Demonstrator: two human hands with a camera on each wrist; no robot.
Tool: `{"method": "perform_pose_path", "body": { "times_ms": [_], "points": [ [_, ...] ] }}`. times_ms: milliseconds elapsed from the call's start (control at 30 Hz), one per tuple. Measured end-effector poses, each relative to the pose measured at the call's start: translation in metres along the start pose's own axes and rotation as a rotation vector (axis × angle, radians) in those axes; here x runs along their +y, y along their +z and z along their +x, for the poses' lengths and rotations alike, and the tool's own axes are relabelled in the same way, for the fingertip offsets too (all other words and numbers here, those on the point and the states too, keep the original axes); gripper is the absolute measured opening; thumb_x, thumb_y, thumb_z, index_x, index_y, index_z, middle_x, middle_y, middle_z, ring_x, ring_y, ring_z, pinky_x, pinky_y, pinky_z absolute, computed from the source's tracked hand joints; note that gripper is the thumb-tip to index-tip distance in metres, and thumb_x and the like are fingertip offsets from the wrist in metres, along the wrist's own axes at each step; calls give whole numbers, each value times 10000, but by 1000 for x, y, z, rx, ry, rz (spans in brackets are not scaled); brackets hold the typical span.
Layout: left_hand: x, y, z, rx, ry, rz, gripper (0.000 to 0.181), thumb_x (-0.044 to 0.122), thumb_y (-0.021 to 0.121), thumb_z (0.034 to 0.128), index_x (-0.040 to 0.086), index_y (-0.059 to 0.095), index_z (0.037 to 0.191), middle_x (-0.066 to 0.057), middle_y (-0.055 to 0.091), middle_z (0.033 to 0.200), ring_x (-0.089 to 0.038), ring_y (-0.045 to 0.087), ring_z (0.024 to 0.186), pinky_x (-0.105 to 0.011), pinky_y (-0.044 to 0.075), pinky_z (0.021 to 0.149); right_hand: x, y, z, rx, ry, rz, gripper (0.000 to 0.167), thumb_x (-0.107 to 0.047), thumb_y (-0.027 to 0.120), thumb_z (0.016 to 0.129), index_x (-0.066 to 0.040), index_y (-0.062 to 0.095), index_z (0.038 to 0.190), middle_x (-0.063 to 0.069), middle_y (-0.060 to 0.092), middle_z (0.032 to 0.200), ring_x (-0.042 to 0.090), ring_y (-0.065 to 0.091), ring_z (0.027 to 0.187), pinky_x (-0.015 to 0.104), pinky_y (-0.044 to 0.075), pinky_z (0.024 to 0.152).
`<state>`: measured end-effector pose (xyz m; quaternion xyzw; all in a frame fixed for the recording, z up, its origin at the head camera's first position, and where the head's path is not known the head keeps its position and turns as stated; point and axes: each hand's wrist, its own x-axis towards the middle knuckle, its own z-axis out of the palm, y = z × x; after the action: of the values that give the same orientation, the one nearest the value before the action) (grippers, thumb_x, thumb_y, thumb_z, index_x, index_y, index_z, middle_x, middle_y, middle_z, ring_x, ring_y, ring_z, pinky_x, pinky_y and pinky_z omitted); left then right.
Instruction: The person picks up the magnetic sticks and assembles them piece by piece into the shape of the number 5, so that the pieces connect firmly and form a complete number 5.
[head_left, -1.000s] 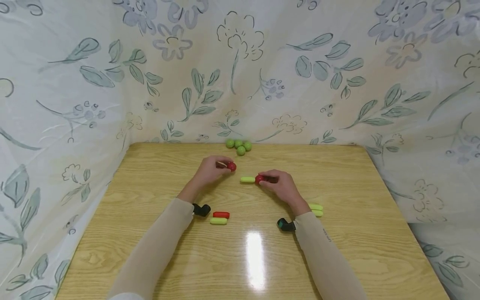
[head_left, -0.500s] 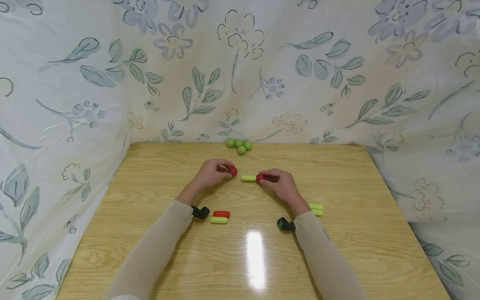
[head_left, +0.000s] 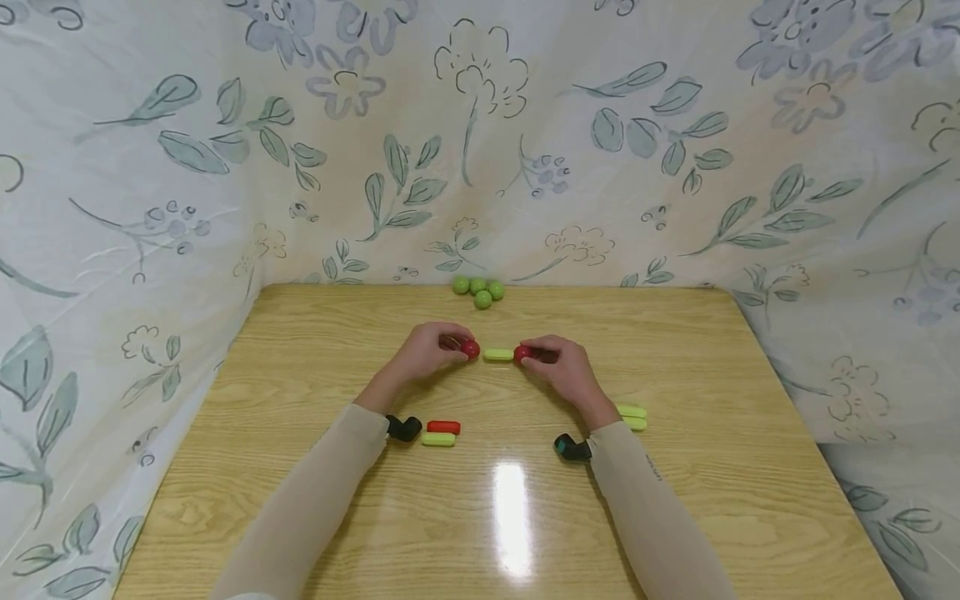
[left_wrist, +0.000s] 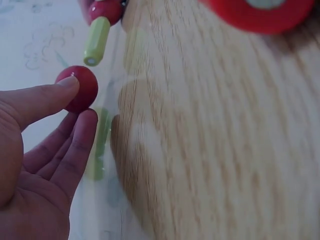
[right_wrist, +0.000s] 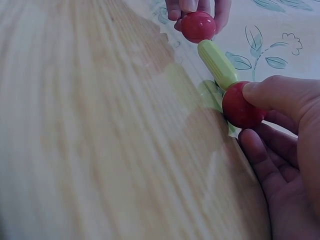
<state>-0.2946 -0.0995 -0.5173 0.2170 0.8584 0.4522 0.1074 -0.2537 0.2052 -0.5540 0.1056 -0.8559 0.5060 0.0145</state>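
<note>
My left hand (head_left: pixel 432 348) pinches a red ball (left_wrist: pixel 82 89) between thumb and fingers. My right hand (head_left: pixel 562 367) pinches another red ball (right_wrist: pixel 243 106), which touches one end of a yellow-green ribbed rod (right_wrist: pixel 218 64). That rod points left toward the left hand's ball, and a small gap parts its free end from that ball. The free end shows a pale round spot in the left wrist view. Both hands work near the middle of the wooden table (head_left: pixel 315 333).
Several green balls (head_left: pixel 483 299) sit together at the table's back edge. A red rod (head_left: pixel 443 427) and a yellow-green rod (head_left: pixel 438 440) lie side by side near the left wrist. More yellow-green rods (head_left: pixel 634 418) lie beyond the right forearm. Floral cloth (head_left: pixel 480 167) hangs behind.
My left hand has brought its red ball nearer and slightly right, level with the rod's free end. The right hand with its ball and rod has shifted only a little.
</note>
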Motion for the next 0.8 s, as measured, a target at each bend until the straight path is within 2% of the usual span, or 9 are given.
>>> {"method": "perform_pose_path", "body": {
  "times_ms": [333,800],
  "points": [
    [3,7,-1,-15,-14,31,268,82,842,965,121,793,1225,-27,748,1137,-220,690,1034,-405,578,953,1,-1,1,1,-3,-17,313,-150,856,969,-92,805,1272,83,758,1196,249,708,1041,428,578,924],
    [2,9,0,-27,12,36,253,71,844,958,104,792,1203,-22,753,1083,-212,691,995,-394,582,925,0,0,1,-9,3,-7,320,-147,851,973,-97,799,1286,81,757,1199,247,705,1044,427,577,928]
  ]
}}
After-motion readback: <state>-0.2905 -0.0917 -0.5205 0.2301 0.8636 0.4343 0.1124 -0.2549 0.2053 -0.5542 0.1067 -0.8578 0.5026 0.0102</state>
